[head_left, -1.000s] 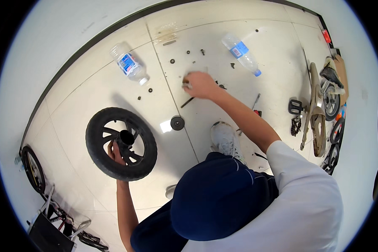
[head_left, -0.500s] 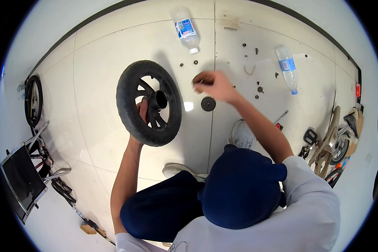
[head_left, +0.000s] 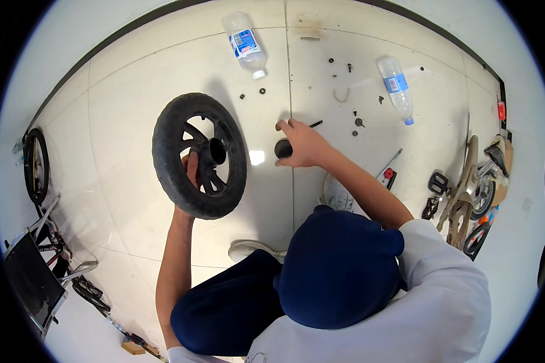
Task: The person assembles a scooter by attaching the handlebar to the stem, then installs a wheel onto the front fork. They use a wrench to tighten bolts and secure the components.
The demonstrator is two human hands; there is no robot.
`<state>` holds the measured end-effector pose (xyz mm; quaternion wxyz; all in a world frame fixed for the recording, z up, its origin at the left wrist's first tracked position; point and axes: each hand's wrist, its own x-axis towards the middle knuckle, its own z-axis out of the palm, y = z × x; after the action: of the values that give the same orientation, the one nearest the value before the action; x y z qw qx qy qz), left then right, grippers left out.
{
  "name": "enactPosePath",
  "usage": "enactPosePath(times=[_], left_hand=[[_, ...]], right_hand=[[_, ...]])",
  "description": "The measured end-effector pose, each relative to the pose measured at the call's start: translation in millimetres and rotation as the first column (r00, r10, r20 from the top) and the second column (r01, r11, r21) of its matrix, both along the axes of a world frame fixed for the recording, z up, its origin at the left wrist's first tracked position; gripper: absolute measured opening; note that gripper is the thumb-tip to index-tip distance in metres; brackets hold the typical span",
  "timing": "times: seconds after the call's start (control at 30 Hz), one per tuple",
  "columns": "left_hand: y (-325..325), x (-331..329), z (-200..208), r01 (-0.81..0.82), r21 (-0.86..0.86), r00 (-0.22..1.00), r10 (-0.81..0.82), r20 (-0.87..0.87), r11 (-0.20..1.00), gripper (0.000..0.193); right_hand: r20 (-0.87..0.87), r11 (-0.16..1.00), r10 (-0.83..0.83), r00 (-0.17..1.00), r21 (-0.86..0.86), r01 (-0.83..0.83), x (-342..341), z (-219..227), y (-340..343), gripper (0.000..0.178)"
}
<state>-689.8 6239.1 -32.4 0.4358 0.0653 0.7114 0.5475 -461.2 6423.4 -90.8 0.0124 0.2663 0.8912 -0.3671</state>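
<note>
My left hand (head_left: 192, 169) grips a small black spoked wheel (head_left: 163, 166) from behind, by its spokes near the hub. The wheel is held up and tilted, with its hollow round hub facing right. To its right, my right hand (head_left: 303, 145) is over a dark round disc (head_left: 283, 149) on the floor. Thumb and fingers are spread on either side of the disc; whether they touch it I cannot tell. A short dark rod (head_left: 316, 123) lies just beyond this hand.
Two plastic bottles, one at the far left (head_left: 243, 45) and one at the right (head_left: 396, 91), lie on the tiled floor (head_left: 127, 121). Small parts, a spring (head_left: 310, 39) and a red-and-black tool (head_left: 390, 175) are scattered about. Bike parts (head_left: 466, 199) stand along the right wall.
My right hand has come down and nearer to me, from beyond the disc to over it, its fingers spreading. The left hand still holds the wheel. The whole view has shifted slightly.
</note>
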Motion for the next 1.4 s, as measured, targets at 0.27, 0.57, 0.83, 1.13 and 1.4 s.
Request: enactPosePath(times=[0.27, 0.57, 0.83, 1.13, 1.4], left_hand=[[8, 3, 3, -0.02, -0.023, 1.0, 0.021, 0.008, 1.0, 0.028], [7, -4, -2, 0.024, -0.032, 1.0, -0.024, 0.01, 0.999, 0.029], [-1, 0, -10, 0.009, 0.015, 1.0, -0.009, 0.023, 1.0, 0.025], [16, -8, -9, 0.124, 0.011, 0.992, -0.124, 0.008, 0.992, 0.023], [21, 3, -3, 0.1, -0.007, 0.995, -0.1, -0.026, 0.995, 0.027]], right_hand=[[0.018, 0.996, -0.07, 0.997, 0.054, 0.069, -6, -15, 11, 0.066], [-0.084, 0.994, -0.005, 0.996, 0.112, 0.014, -103, -23, 60, 0.038], [-0.165, 0.735, -0.417, 0.894, -0.64, 0.225, -89, -40, 36, 0.018], [-0.072, 0.918, -0.395, 0.916, -0.067, 0.391, -71, -27, 70, 0.028], [-0.197, 0.876, -0.475, 0.858, -0.201, 0.439, -73, -51, 80, 0.025]])
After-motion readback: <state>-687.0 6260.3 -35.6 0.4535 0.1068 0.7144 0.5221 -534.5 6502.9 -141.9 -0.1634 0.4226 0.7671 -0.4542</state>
